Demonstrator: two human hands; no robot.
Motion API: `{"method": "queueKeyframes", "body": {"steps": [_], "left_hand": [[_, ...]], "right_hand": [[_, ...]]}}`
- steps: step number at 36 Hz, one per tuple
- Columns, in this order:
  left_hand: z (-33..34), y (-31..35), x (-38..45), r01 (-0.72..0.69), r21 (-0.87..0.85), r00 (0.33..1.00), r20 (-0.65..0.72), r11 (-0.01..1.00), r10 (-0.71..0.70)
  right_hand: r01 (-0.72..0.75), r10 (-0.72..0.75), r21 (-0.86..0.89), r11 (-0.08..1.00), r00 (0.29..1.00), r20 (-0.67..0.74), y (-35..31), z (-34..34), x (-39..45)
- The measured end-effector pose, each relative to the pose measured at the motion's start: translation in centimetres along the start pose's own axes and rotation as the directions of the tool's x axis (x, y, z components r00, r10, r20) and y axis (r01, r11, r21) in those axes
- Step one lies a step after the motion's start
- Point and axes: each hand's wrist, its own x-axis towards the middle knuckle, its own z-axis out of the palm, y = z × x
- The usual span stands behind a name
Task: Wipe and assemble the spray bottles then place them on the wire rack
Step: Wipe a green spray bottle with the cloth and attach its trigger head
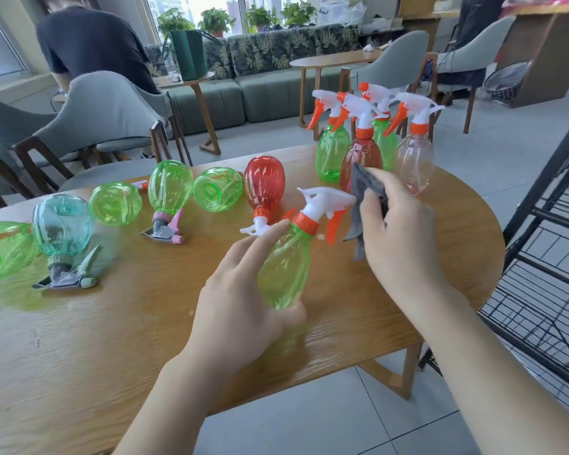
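Observation:
My left hand (240,300) holds a green spray bottle (284,269) by its base, tilted above the table, its white and orange trigger head (322,205) screwed on. My right hand (398,231) grips a grey cloth (363,198) just right of the trigger head. Several assembled bottles (363,149) stand upright at the table's far right. A red bottle (265,187), a green bottle with a pink head (168,195) and a teal bottle (61,228) lie on the table. Loose green bottle bodies (217,190) lie among them.
The wooden table (112,339) stretches left and toward me. A black wire rack (552,257) stands at the right edge. Grey chairs (102,113) and a person sit beyond the table. A sofa and a second small table are at the back.

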Motion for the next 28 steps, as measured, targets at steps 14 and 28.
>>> {"method": "queueKeyframes", "body": {"steps": [14,28], "left_hand": [[0.3,2.1,0.0,0.013,0.307,0.998,0.049,0.951,-0.029],[0.2,2.2,0.3,0.147,0.360,0.987,0.003,0.921,-0.159]], "right_hand": [[0.059,-0.047,-0.102,0.993,0.992,0.119,-1.4,-0.2,-1.5],[-0.091,0.045,0.325,0.941,0.988,0.146,-2.7,-0.7,-2.0]]}}
